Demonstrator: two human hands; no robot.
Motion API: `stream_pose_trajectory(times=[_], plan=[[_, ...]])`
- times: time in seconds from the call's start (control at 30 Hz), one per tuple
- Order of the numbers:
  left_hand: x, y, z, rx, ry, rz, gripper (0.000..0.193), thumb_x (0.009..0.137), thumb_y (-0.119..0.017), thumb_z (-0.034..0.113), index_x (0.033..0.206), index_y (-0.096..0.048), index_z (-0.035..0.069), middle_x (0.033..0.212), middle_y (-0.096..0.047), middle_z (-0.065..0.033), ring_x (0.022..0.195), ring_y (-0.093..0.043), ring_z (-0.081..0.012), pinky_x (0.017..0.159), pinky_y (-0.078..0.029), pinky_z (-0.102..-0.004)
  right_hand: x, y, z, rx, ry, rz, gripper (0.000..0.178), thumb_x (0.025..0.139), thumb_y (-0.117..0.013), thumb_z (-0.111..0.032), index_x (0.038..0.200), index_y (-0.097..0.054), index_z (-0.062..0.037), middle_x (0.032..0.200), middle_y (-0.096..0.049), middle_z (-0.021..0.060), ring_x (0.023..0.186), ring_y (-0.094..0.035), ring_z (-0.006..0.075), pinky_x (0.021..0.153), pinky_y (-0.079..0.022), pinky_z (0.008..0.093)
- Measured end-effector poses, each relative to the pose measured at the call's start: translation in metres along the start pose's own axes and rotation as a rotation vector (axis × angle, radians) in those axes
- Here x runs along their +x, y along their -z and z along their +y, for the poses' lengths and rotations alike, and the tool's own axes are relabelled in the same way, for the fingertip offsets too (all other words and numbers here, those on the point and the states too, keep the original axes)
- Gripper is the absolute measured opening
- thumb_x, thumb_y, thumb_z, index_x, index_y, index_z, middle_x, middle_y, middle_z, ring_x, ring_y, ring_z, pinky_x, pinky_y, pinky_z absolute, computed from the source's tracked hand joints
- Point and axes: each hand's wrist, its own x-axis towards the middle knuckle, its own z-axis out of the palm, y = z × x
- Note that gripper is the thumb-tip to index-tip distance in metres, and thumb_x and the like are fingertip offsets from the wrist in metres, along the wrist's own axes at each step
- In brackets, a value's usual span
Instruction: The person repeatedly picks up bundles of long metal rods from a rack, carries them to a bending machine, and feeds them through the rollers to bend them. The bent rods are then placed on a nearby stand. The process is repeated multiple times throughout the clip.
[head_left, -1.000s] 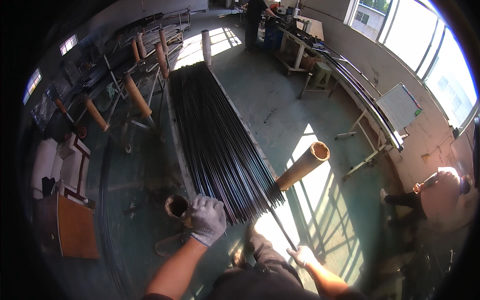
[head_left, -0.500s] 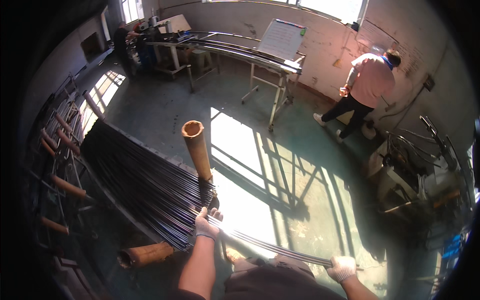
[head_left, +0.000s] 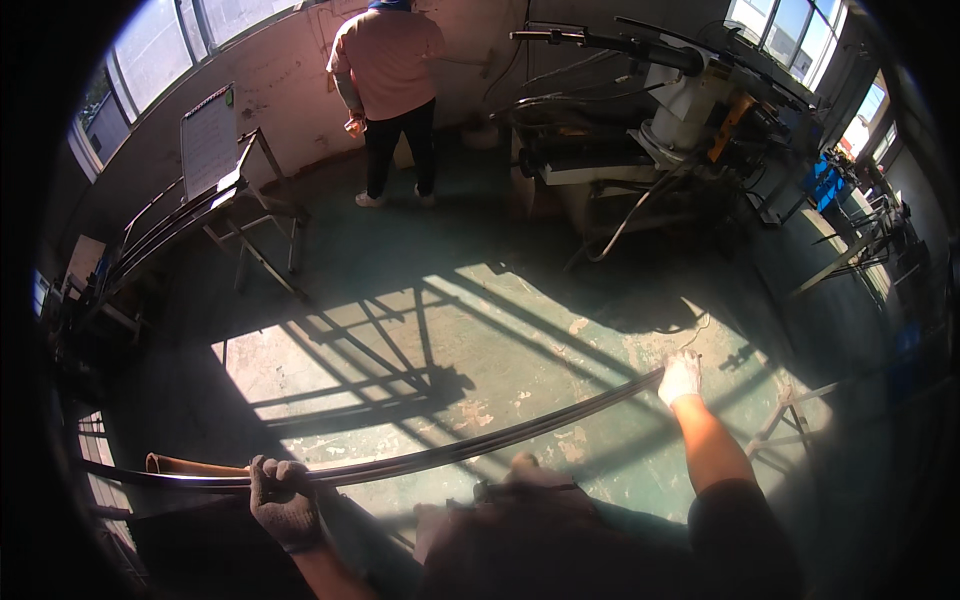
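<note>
- Workshop w/ green concrete floor (head_left: 480, 330), sunlit; co-worker (head_left: 388, 90) at 12.
- Long thin dark metal rods (head_left: 470, 452) span 9 to 3.
- Left hand (head_left: 283, 497) & right hand (head_left: 681, 377), gloved, closed round rods, spread apart to limit sag.

white sheet board (head_left: 208, 140), perhaps a sign, upper left

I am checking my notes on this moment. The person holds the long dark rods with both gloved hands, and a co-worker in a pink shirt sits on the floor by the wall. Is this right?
Not quite. In the head view the co-worker in the pink shirt stands upright by the wall, not sitting. The rest holds: the left hand and the right hand, both gloved, hold the long dark rods.
</note>
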Motion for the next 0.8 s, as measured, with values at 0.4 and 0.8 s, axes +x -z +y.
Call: stream_pose_trajectory(times=[0.4, 0.8], plan=[[0.118, -0.221, -0.405, 2.461, -1.181, -1.07, 0.004, 0.106, -0.072, 0.017, 0.11, -0.07, 0.015, 0.098, -0.064, -0.005, 0.11, -0.067, -0.0256, 0.09, -0.061, -0.0323, 0.147, 0.048, -0.051, 2.899, -0.854, 0.134, 0.017, 0.104, -0.059, 0.004, 0.121, -0.061, 0.003, 0.123, -0.067, 0.0192, 0.124, -0.068, 0.0423, 0.121, -0.052, 0.0637], [0.33, -0.344, -0.62, 0.923, -0.06, -0.589, 0.035, 0.117, -0.049, 0.0, 0.147, -0.055, -0.017, 0.112, -0.061, -0.016, 0.11, -0.062, -0.0308, 0.122, -0.052, -0.0534, 0.399, 0.071, 0.302, 2.476, -0.827, 0.708, 0.016, 0.112, -0.072, -0.017, 0.117, -0.066, -0.0033, 0.111, -0.07, 0.009, 0.107, -0.071, 0.0289, 0.105, -0.061, 0.0477]])
